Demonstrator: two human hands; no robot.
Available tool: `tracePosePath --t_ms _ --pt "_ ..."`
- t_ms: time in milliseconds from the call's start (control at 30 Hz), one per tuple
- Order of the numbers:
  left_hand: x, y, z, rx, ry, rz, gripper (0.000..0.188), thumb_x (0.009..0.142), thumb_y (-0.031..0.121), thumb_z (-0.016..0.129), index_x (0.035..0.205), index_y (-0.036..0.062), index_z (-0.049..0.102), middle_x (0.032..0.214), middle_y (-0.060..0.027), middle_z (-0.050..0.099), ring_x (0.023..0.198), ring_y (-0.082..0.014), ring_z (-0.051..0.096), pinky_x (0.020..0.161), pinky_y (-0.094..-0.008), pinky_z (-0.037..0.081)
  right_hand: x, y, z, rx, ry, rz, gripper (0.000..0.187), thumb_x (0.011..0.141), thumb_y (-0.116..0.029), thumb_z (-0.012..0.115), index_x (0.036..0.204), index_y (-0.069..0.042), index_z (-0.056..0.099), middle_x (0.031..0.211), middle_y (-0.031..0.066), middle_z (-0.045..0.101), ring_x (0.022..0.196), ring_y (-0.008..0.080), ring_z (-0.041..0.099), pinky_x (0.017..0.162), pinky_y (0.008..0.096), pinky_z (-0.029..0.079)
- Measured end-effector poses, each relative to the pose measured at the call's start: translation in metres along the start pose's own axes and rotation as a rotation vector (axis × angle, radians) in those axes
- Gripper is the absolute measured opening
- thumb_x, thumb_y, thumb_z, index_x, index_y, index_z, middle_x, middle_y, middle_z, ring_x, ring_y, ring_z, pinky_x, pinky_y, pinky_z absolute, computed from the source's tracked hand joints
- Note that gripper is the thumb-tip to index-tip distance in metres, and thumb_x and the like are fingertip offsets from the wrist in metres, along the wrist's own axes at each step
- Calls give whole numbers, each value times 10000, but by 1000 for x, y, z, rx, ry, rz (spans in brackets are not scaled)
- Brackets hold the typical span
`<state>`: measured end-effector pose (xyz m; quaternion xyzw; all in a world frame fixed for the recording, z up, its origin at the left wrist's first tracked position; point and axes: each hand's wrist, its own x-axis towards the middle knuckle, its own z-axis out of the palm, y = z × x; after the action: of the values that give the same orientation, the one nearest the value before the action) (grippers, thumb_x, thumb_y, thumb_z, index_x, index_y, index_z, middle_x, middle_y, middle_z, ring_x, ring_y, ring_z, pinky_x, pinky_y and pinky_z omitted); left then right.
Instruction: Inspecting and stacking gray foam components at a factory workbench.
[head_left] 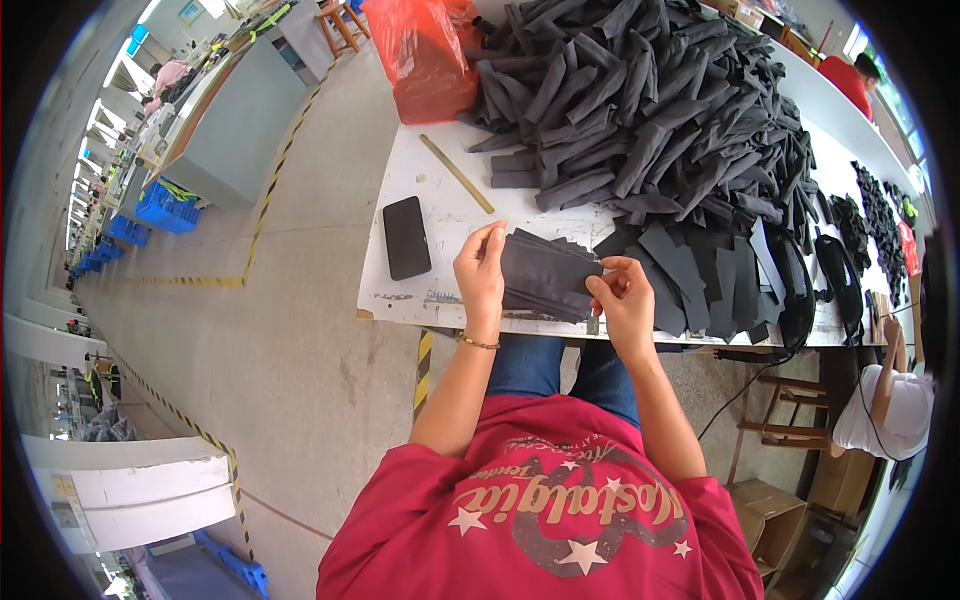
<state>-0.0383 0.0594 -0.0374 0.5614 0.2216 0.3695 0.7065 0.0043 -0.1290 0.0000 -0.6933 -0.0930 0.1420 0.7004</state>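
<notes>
In the head view, a dark cloth stack [545,272] sits between the hands. The left hand [482,275] grips its left end; the right hand [624,298] pinches its right edge. It looks light, floppy, maybe slidy: best held at both ends.

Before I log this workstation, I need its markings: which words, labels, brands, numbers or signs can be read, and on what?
Wearer's red shirt: large, legible upside-down lettering; wording not copied here.
White table: small, faint lettering near the closest edge; not copied.
Wall frame: too small to read.
Dark held pieces: no text seen.
</notes>
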Motion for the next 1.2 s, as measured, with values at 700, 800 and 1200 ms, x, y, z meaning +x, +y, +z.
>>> tracePosePath --t_ms 700,800,1200 --pt "45 -15 -2 428 -128 198 215 855 129 690 1047 37 656 839 -43 629 772 -118 576 702 -256 475 13 37 -69 -1117 110 -382 327 758 -174 734 1051 -74 631 989 86 593 944 286 580 749 397 480" --pt "87 -21 48 512 -371 234 120 842 94 684 947 36 676 830 -80 652 750 -162 625 690 -274 491 0 48 -96 -1352 -36 -383 343 771 -174 715 1076 -47 623 1020 95 579 970 288 541 792 383 458" --pt "122 -67 98 1093 -672 85 189 724 172 740 890 82 743 853 -130 705 856 -276 682 778 -366 531 -7 78 -117 -1433 -278 -715 281 764 -105 559 998 38 621 899 104 552 883 259 520 769 369 438"
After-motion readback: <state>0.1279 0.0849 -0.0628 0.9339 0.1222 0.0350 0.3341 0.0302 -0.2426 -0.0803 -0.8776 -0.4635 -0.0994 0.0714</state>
